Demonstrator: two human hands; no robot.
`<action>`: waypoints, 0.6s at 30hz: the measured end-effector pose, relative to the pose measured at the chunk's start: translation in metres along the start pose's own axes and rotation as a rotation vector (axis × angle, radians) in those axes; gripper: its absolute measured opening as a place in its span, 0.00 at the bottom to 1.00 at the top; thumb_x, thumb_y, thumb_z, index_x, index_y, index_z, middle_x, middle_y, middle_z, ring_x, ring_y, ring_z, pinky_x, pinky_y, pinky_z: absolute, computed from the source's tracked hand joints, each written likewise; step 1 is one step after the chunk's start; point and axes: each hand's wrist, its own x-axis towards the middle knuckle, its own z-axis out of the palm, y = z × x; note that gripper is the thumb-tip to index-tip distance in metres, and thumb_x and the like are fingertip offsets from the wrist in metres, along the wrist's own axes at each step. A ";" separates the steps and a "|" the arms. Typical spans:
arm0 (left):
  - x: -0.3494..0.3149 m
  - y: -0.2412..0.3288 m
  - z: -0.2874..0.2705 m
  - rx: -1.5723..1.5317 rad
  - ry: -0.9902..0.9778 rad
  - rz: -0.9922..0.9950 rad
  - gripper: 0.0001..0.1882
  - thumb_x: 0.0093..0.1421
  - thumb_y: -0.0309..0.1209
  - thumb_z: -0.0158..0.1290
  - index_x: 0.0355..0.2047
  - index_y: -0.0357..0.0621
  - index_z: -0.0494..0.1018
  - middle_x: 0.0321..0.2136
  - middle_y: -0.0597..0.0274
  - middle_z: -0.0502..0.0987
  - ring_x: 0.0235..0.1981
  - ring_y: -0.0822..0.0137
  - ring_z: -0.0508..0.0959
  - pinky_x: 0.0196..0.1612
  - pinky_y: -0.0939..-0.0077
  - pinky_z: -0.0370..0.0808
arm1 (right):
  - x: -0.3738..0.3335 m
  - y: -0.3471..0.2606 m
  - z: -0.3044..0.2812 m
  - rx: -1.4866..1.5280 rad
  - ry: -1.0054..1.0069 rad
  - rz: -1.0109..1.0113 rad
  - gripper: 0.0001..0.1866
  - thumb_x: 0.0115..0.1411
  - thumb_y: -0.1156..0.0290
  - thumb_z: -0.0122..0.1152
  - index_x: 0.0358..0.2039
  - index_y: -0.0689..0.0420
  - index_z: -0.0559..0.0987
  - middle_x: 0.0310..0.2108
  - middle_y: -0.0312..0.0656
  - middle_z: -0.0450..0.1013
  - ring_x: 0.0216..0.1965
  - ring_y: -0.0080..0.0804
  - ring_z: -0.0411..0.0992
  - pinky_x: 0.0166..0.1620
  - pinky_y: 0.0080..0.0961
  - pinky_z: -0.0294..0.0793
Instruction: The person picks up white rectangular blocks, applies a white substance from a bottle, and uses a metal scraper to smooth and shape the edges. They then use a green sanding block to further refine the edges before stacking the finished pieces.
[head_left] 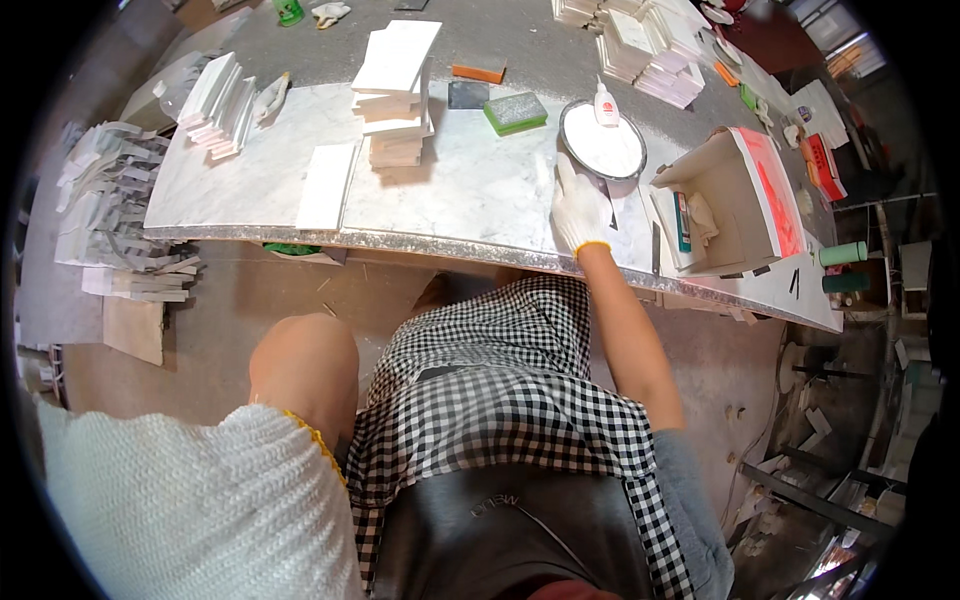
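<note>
My right hand point(580, 205), in a white knit glove with a yellow cuff, lies at the table's front beside a round dark-rimmed bowl point(630, 168) of white powder or paste. Its fingers stretch towards the bowl's near left rim; I cannot tell whether they touch it. A narrow dark pointed tool point(613, 208) sticks out just right of the hand. Across the bowl lies a small white squeeze bottle point(605, 105). Close up at the lower left is my left hand point(190, 505), also in a white knit glove. Its fingers are not visible.
White tiles stand in a tall stack point(397, 100) and a leaning row point(217, 105); one tile point(326, 187) lies flat. A green sponge block point(516, 113) sits behind the marble-look board. Right of the bowl is an open cardboard box point(735, 205). Grey-white strips point(110, 200) pile up left.
</note>
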 end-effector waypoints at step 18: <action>-0.068 -0.041 -0.014 0.314 -0.053 -0.368 0.33 0.62 0.32 0.51 0.65 0.27 0.61 0.60 0.34 0.71 0.65 0.42 0.70 0.71 0.47 0.63 | -0.055 -0.001 -0.011 0.174 -0.071 -0.269 0.16 0.64 0.66 0.52 0.50 0.44 0.81 0.39 0.48 0.81 0.40 0.52 0.79 0.42 0.46 0.77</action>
